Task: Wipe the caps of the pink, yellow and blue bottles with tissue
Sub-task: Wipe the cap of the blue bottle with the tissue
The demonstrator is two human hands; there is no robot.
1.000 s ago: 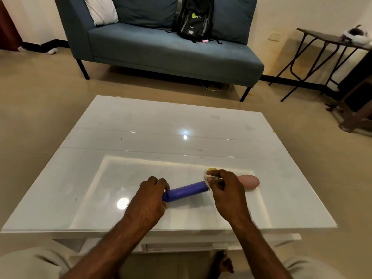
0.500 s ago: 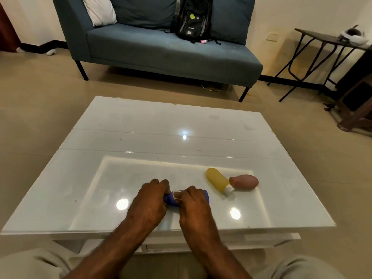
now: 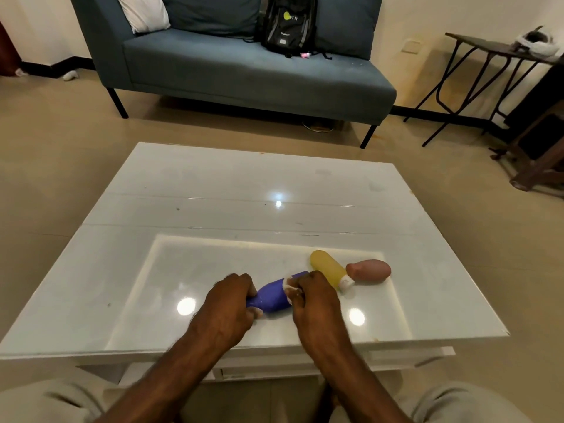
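— Blue bottle (image 3: 273, 296): where is it?
— Lying on its side near the front of the white desk (image 3: 213, 190), between the two hands. The left hand (image 3: 227, 303) is curled around its base end, fingers over the top and thumb underneath.
— And the right hand (image 3: 314, 300)?
— Closed over the other end of the bottle, where the cap would be. It pinches a small piece of white tissue (image 3: 288, 286) against the bottle; only a scrap of the tissue shows beside the fingers. The cap itself is hidden under that hand.
— The other two bottles?
— Just right of the right hand, both lying down. The yellow bottle (image 3: 328, 267) has its white cap (image 3: 347, 283) pointing toward the person. The pink bottle (image 3: 370, 270) lies just beside it on the far right, its narrow end close to the yellow one; I cannot tell whether they touch.
— Beyond the desk?
— A blue-grey sofa (image 3: 244, 71) with a black backpack (image 3: 288, 24) on it.
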